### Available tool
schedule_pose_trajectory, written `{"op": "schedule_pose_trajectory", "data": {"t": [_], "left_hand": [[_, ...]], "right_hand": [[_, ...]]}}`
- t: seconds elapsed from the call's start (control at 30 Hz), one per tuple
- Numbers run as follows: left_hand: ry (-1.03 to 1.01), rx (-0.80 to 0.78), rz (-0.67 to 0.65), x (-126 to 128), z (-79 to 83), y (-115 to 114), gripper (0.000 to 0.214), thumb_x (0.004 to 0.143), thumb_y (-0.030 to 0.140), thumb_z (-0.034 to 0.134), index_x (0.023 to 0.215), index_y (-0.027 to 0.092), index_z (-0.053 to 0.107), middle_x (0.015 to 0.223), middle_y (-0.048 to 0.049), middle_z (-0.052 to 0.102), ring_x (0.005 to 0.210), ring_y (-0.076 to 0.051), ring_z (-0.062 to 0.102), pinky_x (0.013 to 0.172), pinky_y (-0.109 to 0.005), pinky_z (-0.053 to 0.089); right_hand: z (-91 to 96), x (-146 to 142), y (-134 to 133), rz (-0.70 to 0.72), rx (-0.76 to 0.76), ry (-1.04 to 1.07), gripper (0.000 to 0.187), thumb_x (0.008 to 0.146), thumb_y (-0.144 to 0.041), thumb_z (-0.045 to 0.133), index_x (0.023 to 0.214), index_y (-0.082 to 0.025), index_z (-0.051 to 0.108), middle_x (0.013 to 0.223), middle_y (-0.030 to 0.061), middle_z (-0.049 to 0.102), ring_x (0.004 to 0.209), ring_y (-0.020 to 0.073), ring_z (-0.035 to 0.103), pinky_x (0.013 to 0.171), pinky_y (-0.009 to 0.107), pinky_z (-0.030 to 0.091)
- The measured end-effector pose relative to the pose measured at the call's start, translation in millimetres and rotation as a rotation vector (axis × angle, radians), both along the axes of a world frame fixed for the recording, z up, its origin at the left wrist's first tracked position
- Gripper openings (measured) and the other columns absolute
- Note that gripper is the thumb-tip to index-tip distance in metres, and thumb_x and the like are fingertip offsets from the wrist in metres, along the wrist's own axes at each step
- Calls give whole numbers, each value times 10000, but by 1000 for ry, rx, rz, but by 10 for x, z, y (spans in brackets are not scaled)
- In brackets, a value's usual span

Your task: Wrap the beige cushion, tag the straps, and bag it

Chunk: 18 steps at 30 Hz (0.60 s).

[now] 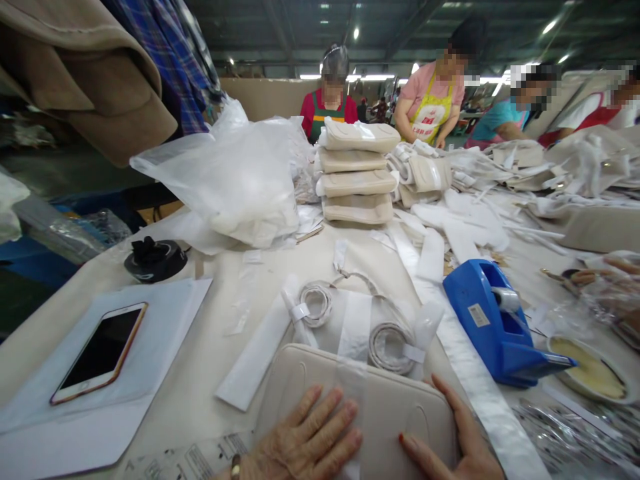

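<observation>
A beige padded bag [395, 407] lies flat on the table right in front of me, with a clear tape strip running down its middle. My left hand [305, 440] rests flat on it, fingers stretched out over the tape. My right hand [450, 443] lies open along the bag's right edge, thumb on top. Just beyond the bag lie two coiled white straps [350, 320] wrapped in white paper. A blue tape dispenser [495, 323] stands to the right of the bag.
A phone [100, 353] lies on white sheets at the left, a black round object [155, 259] behind it. A heap of clear plastic bags [235, 173] and a stack of beige bags [357, 173] stand mid-table. Several people work along the far side. Another person's hand [595, 277] shows at the right.
</observation>
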<state>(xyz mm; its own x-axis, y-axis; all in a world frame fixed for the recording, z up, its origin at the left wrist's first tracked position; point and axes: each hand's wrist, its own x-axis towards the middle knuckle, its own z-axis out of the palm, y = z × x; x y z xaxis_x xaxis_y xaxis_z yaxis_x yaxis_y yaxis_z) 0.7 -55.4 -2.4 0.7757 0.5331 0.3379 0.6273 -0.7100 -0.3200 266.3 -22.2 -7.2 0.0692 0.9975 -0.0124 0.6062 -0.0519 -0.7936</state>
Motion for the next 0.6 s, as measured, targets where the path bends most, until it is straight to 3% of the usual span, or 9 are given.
{"op": "schedule_pose_trajectory", "data": {"t": [0.1,0.2,0.27,0.37,0.4,0.47,0.53,0.6], "left_hand": [[-8,-134,48,72,69,165,685,802,483,558,1346,107,378,1413,-161,395,1286,-367,366,998,-501,381],[-24,-235,97,144,91,395,812,695,377,687,1355,66,331,1405,-209,382,1273,-400,373,991,-531,383],[-29,-256,122,176,86,538,808,677,287,692,1356,66,314,1404,-217,375,1279,-401,362,1003,-539,373],[-45,-249,125,196,76,670,763,696,245,645,1354,60,305,1397,-228,374,1283,-399,352,1003,-553,369],[-51,-246,118,196,75,688,758,696,246,637,1351,55,307,1393,-232,377,1281,-401,353,998,-556,373],[-55,-245,105,195,74,698,758,685,248,633,1344,51,315,1386,-234,385,1275,-406,358,987,-557,387],[-57,-241,109,195,72,692,754,675,232,624,1341,53,320,1390,-230,380,1280,-404,350,989,-550,389],[-59,-227,120,195,68,684,742,679,214,604,1344,56,316,1400,-227,365,1292,-398,331,1002,-547,377]], "right_hand": [[122,-70,333,15,-82,22,812,645,-550,652,1333,-215,383,1287,102,531,1169,310,502,969,430,418],[175,-118,662,36,-69,107,877,605,-559,680,1335,-184,369,1296,114,509,1170,297,490,1007,444,383],[151,-101,747,0,45,145,828,647,-568,651,1319,-169,377,1308,130,485,1153,293,496,991,458,402],[36,-8,589,-68,419,31,482,801,-438,565,1199,-181,475,1201,125,530,1075,257,532,930,444,452],[-16,27,480,-26,551,-40,352,831,-354,551,1141,-192,511,1121,107,561,1030,235,548,897,409,473],[-126,76,245,209,712,-192,239,833,-202,545,1071,-198,554,990,78,600,954,197,573,838,325,496],[-221,77,57,494,743,-315,281,815,-96,515,1078,-181,567,949,76,632,909,185,595,789,284,502],[-285,37,-35,592,736,-419,354,806,-34,460,1126,-153,554,976,96,652,904,193,609,780,289,502]]}}
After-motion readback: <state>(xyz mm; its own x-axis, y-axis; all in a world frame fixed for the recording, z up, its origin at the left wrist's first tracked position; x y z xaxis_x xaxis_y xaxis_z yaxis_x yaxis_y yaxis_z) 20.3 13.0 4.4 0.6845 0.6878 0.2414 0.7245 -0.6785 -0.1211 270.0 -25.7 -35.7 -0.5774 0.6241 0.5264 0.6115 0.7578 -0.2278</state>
